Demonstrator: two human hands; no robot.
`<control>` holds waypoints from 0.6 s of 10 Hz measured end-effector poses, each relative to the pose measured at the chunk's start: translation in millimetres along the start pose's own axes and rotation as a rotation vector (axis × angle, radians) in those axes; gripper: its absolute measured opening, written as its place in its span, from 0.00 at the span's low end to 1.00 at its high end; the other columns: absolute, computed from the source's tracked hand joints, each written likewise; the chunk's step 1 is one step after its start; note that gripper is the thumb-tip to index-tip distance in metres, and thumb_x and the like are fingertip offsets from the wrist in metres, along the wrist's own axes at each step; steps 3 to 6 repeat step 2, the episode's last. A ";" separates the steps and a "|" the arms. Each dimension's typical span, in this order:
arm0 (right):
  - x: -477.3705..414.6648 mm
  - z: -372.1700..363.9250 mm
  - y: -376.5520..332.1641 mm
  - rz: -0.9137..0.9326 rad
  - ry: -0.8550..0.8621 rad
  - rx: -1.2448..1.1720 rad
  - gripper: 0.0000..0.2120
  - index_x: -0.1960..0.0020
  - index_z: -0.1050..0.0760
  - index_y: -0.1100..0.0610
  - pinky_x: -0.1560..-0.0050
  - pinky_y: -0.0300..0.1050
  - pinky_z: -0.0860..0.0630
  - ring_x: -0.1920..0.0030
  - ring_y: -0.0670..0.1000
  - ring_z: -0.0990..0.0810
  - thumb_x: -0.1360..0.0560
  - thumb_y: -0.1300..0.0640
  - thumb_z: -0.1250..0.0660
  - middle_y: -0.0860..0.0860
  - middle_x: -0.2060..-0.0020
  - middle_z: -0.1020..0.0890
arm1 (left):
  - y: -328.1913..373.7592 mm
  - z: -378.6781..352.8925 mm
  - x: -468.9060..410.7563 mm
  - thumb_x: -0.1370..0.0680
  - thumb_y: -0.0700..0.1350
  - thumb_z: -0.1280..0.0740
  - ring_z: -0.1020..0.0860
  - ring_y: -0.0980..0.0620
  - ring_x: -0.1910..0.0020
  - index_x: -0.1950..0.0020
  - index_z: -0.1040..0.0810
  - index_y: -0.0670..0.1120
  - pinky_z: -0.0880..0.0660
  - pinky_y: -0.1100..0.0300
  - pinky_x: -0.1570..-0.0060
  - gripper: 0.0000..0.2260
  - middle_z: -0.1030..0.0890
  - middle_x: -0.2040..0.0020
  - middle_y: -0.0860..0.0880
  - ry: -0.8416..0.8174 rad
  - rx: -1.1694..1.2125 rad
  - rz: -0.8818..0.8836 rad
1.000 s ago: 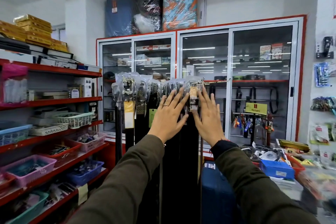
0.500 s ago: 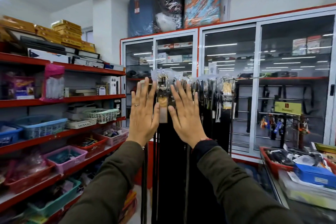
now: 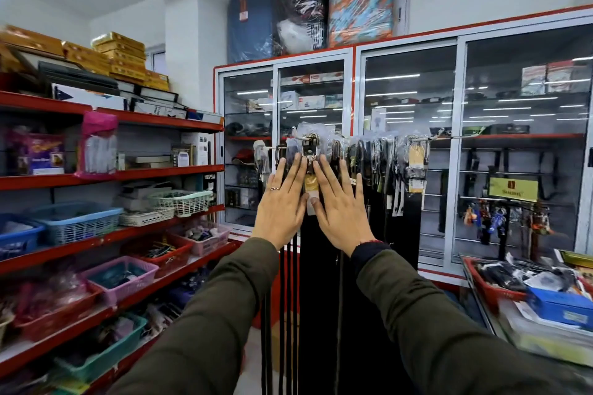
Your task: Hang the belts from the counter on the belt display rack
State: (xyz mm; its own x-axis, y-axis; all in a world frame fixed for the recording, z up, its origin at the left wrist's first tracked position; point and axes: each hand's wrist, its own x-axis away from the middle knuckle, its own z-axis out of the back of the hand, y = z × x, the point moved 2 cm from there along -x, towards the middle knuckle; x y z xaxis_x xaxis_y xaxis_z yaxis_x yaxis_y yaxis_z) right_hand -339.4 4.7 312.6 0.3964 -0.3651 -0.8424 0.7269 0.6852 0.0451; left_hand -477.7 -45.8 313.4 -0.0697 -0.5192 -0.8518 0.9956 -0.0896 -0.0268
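Several dark belts point(image 3: 378, 202) hang side by side from the belt display rack point(image 3: 433, 138), their buckles wrapped in clear plastic. Both my hands are raised flat against the belts at the rack's left end. My left hand point(image 3: 284, 199), with a ring on one finger, lies open on the straps left of a belt with an ornate buckle point(image 3: 309, 146) and a yellow tag point(image 3: 311, 184). On the other side of that tag, my right hand point(image 3: 341, 205) is spread open on the straps. Neither hand grips anything. The counter point(image 3: 481, 298) is at the lower right.
Red shelves point(image 3: 128, 173) with plastic baskets run along the left. A glass-door cabinet point(image 3: 410, 151) stands behind the rack, with wrapped suitcases on top. Red and blue trays point(image 3: 558, 305) of goods crowd the counter.
Both open hands slid leftward along the row of hanging belts, from the right end to the left end. The view turned left with them.
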 end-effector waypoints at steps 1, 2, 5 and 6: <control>12.2 8.7 3.8 0.025 -0.039 -0.020 0.31 0.19 0.56 0.49 0.22 0.63 0.51 0.18 0.54 0.57 0.19 0.45 0.49 0.44 0.19 0.55 | 10.0 3.8 7.2 0.16 0.51 0.46 0.54 0.45 0.17 0.17 0.54 0.48 0.43 0.43 0.21 0.30 0.54 0.16 0.48 0.010 -0.032 0.033; 26.8 32.8 17.0 0.014 -0.014 -0.126 0.30 0.19 0.50 0.49 0.22 0.59 0.45 0.18 0.52 0.53 0.19 0.44 0.47 0.46 0.19 0.54 | 24.8 11.2 15.8 0.17 0.55 0.47 0.55 0.44 0.17 0.17 0.54 0.51 0.49 0.43 0.19 0.30 0.56 0.16 0.47 0.016 0.013 0.066; 26.8 32.8 17.0 0.014 -0.014 -0.126 0.30 0.19 0.50 0.49 0.22 0.59 0.45 0.18 0.52 0.53 0.19 0.44 0.47 0.46 0.19 0.54 | 24.8 11.2 15.8 0.17 0.55 0.47 0.55 0.44 0.17 0.17 0.54 0.51 0.49 0.43 0.19 0.30 0.56 0.16 0.47 0.016 0.013 0.066; 26.8 32.8 17.0 0.014 -0.014 -0.126 0.30 0.19 0.50 0.49 0.22 0.59 0.45 0.18 0.52 0.53 0.19 0.44 0.47 0.46 0.19 0.54 | 24.8 11.2 15.8 0.17 0.55 0.47 0.55 0.44 0.17 0.17 0.54 0.51 0.49 0.43 0.19 0.30 0.56 0.16 0.47 0.016 0.013 0.066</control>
